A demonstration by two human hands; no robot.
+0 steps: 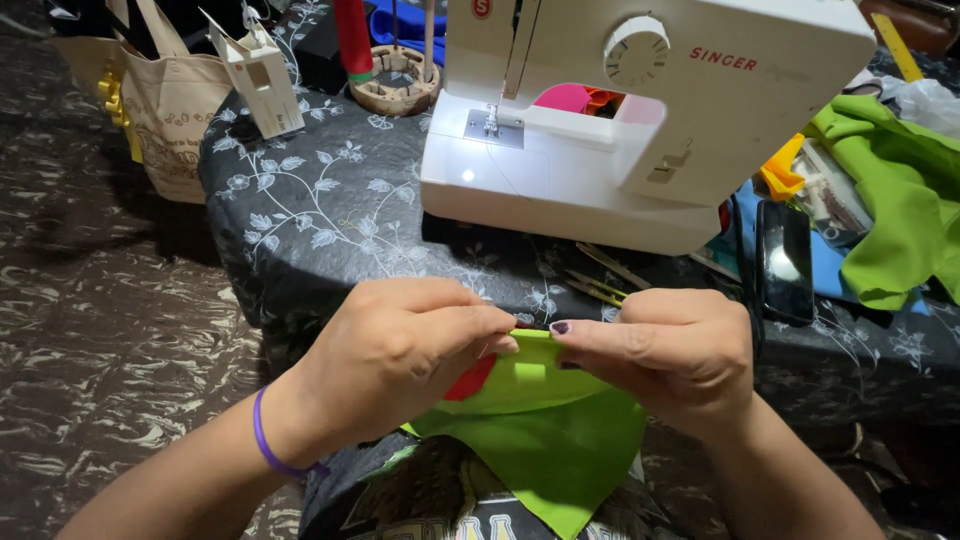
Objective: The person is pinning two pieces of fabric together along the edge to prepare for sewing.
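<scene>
Fabric [545, 440], bright green and folded, is pinched closed along its top edge by left hand [395, 360] and right hand [670, 350], held level before the sewing machine [640, 120] on the counter [300, 200].

A home sewing corner: beyond the hands a white sewing machine [640, 110] stands on a table draped in dark leaf-print cloth [310, 200]; thread spools on a wooden stand [395, 70] behind; green fabric [890, 200] heaped to the right.

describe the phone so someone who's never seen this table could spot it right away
Start at the white sewing machine on the dark flowered tablecloth. Just right of its base lies the phone, flat, screen up. It is the only black glossy slab, beside heaped green cloth.
</scene>
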